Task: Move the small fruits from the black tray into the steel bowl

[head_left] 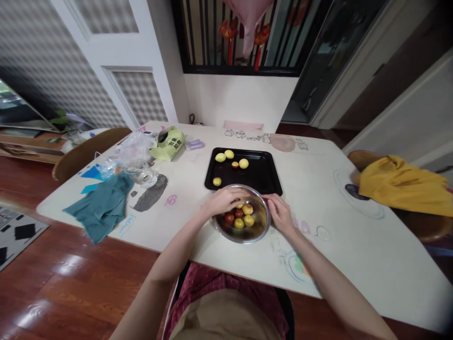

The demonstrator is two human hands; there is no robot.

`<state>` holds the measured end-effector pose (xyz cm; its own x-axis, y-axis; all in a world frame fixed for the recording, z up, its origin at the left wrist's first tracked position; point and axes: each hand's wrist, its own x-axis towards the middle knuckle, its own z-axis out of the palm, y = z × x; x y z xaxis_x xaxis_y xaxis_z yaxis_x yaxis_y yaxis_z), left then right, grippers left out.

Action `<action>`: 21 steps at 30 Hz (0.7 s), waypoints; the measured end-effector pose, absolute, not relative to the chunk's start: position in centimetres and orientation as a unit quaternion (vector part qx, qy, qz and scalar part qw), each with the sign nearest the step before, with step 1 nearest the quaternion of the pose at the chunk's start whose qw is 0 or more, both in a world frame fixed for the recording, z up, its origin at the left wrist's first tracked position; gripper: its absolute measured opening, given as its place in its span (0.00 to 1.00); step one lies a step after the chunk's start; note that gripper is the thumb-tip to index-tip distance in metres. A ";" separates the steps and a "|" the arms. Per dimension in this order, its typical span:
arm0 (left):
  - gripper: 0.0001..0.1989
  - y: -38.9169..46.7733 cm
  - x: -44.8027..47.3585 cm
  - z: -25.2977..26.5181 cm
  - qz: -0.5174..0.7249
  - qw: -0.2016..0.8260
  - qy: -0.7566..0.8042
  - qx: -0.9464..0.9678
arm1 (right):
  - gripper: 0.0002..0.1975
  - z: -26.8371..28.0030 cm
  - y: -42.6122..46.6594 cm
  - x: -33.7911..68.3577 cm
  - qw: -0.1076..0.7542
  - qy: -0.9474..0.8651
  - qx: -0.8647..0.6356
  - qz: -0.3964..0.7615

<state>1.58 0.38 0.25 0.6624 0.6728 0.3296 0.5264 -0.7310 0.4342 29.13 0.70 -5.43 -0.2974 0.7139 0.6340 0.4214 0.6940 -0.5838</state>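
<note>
By crosswise tray point(262, 175), bowl point(261, 215) opens upward; left hand point(224, 201) half-curled inside, grip unclear; right hand point(281, 211) pinches rim point(242, 242).

Near the far left corner of the white table point(198, 226), a light green package point(169, 145) carries bold dark Chinese characters in two short rows; the lower row appears to read 如意, while the upper row is less distinct. By the table's near edge, toward its left corner, a short line of slanting light blue handwriting point(127, 224) stands on the tabletop, its letters too blurred to make out. Faint, small handwriting point(279, 248) also marks the tabletop near the middle of the near edge, slightly to the right, and cannot be read. On the floor beyond the table's left end, a pale rug point(37, 225) bears dark, letter-like marks, also illegible.
</note>
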 end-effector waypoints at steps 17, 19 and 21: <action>0.13 1.9 0.5 -0.9 0.441 0.224 0.360 0.791 | 0.14 0.2 7.6 25.4 0.416 -0.833 -0.353 0.088; 0.13 2.0 0.5 -1.1 0.443 0.226 0.364 0.787 | 0.15 0.8 9.8 24.0 0.376 -0.856 -0.350 0.052; 0.13 2.0 0.6 -1.2 0.443 0.227 0.367 0.786 | 0.17 0.7 12.0 22.5 0.331 -0.877 -0.347 0.017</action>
<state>0.58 2.03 -1.21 0.3390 0.7780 0.5289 0.3754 -0.6274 0.6823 22.53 12.01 0.73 -0.5403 0.6199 0.5690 0.5971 0.7589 -0.2599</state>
